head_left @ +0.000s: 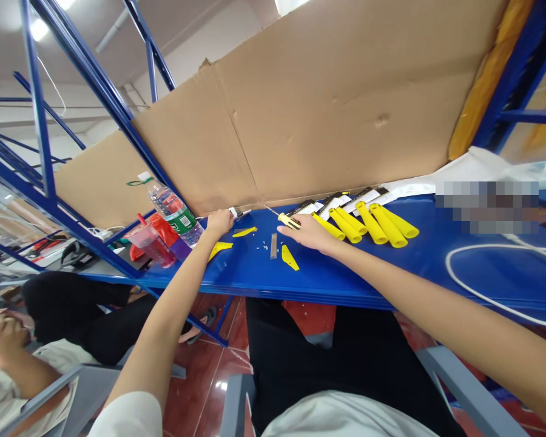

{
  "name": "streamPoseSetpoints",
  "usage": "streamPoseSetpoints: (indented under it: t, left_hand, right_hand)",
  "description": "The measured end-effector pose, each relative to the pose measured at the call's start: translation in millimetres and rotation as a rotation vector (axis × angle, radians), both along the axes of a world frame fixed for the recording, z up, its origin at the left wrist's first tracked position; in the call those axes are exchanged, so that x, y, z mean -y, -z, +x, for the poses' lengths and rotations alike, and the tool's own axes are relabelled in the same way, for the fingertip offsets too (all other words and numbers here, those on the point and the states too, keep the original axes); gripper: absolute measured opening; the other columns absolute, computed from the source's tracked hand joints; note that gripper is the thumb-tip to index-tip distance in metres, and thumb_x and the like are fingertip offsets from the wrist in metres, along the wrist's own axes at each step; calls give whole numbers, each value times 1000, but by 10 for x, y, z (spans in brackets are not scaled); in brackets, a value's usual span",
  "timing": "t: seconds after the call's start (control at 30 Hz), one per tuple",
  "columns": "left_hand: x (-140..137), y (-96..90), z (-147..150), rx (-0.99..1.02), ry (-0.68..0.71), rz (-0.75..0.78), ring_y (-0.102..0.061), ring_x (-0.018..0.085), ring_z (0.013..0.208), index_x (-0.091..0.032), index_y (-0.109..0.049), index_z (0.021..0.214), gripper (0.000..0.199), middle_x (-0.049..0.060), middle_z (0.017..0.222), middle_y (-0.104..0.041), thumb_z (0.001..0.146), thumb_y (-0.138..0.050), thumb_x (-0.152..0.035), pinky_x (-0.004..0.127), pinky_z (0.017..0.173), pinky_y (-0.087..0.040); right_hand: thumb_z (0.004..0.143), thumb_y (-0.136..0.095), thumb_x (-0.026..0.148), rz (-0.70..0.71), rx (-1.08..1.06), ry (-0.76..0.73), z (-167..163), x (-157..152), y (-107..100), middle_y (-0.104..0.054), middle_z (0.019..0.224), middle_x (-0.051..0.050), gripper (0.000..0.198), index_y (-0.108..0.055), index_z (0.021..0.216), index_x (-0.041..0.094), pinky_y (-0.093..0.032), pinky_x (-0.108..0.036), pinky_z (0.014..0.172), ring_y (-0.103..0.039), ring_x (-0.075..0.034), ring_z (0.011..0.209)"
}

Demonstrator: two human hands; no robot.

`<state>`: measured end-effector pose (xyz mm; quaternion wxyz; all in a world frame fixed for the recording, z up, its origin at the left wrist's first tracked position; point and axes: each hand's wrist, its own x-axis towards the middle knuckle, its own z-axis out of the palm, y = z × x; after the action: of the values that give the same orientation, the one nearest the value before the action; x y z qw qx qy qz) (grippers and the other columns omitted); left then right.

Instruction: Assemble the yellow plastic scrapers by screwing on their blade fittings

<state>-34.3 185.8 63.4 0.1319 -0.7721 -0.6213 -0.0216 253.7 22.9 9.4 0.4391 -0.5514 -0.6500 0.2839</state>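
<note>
A screwdriver with a yellow and black handle is gripped in my right hand, its thin shaft pointing left and away from me. My left hand is closed at the back of the blue table; a small white object shows at its fingertips, its kind unclear. Between the hands lie a flat yellow piece, a pointed yellow piece, a flat metal strip and several tiny screw-like bits. Another yellow piece is partly behind my left forearm.
Several hollow yellow handles and black-and-white packets lie right of my right hand. A water bottle and a red cup stand left. A white cable curves at right. Cardboard rises behind. A seated person is at left.
</note>
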Motion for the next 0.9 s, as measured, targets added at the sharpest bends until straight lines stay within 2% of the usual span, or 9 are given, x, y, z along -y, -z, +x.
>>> streamPoseSetpoints:
  t: [0.07,0.13,0.23,0.3,0.4,0.5,0.57,0.7,0.9]
  left_hand:
    - [92,19,91,5,15,-11,-76,45,129,-10,-83,131,38,32,133,-79,106,-64,-30,53,112,-57]
    - [260,79,172,20,67,-27,-75,43,134,-12,-80,141,43,29,140,-79,106,-68,-34,50,114,-57]
    - [618,246,242,87,224,-42,-70,31,147,-26,-70,159,49,14,157,-74,114,-59,-43,39,122,-53]
    - [887,390,262,248,368,-11,-70,33,147,-22,-74,155,47,15,158,-73,114,-61,-42,43,125,-52]
    - [1290,612,300,387,526,66,-74,32,142,-18,-81,142,39,15,148,-79,115,-58,-35,47,126,-54]
    - [1672,815,353,390,740,64,-72,32,144,-24,-83,139,38,12,149,-79,116,-60,-44,52,126,-56]
    - [1894,922,370,380,767,105,-70,34,148,-25,-79,147,43,12,154,-76,116,-62,-48,56,125,-56]
    - [2200,1040,343,346,720,211,-69,38,148,-26,-71,158,51,15,155,-75,114,-65,-50,60,119,-61]
    - [2454,1119,272,331,747,373,-77,40,135,-28,-72,156,54,13,147,-80,107,-76,-50,59,107,-67]
  right_hand:
    - [100,-80,52,84,286,3,11,1,15,-73,85,-7,41,-59,81,23,-42,-33,70,-67,-23,82]
    - [97,-82,59,103,471,-51,14,9,24,-79,96,-11,43,-63,84,22,-43,-34,73,-72,-28,93]
    - [86,-90,70,46,635,-173,22,29,8,-82,115,-16,53,-73,97,20,-46,-34,74,-76,-34,106]
    - [82,-93,71,-10,711,-212,39,36,-22,-82,121,-17,58,-76,103,19,-48,-34,75,-77,-35,110]
    - [93,-89,52,-56,772,-151,85,21,-59,-83,123,-18,40,-78,111,18,-51,-34,78,-78,-34,112]
    - [98,-82,31,-36,796,-50,140,-11,-67,-80,132,-24,29,-78,122,14,-53,-36,85,-77,-38,121]
    - [101,-77,26,-15,806,-8,171,-23,-61,-79,134,-26,27,-77,124,13,-53,-38,88,-76,-40,124]
    - [107,-67,22,29,803,38,188,-13,-38,-77,135,-28,24,-76,127,12,-51,-40,90,-75,-41,124]
    - [103,-66,12,62,704,54,129,-43,9,-80,128,-28,23,-75,123,12,-51,-41,92,-76,-42,121]
